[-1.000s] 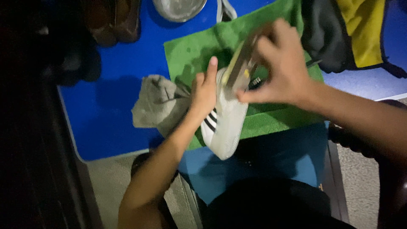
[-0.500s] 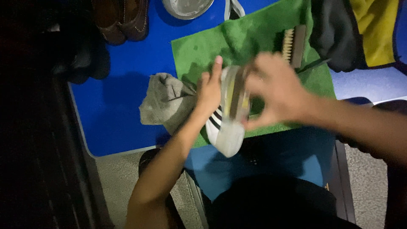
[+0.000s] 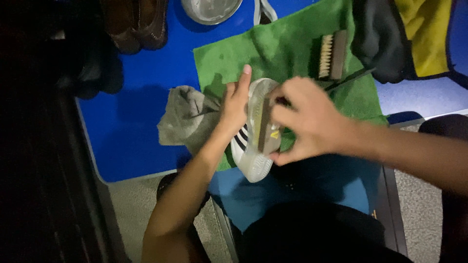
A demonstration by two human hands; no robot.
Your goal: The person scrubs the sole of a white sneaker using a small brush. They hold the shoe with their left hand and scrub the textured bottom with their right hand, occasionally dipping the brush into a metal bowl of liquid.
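Note:
My left hand (image 3: 234, 104) grips a white sneaker (image 3: 252, 155) with black stripes, turned sole up over the front edge of a green towel (image 3: 278, 53). My right hand (image 3: 304, 119) is closed on a small brown brush (image 3: 264, 125) pressed flat against the sneaker's pale sole. A crumpled grey cloth (image 3: 187, 119) lies just left of my left wrist on the blue table (image 3: 136, 131).
A second wooden brush (image 3: 332, 54) lies on the towel's far right. A black and yellow bag (image 3: 404, 34) sits at top right, a metal bowl (image 3: 210, 9) at top centre, brown shoes (image 3: 136, 24) and dark shoes at top left. The table's front edge runs below the sneaker.
My right hand has brought the brush down from above the sneaker's far end onto the middle of the sole. The left hand keeps its grip on the sneaker.

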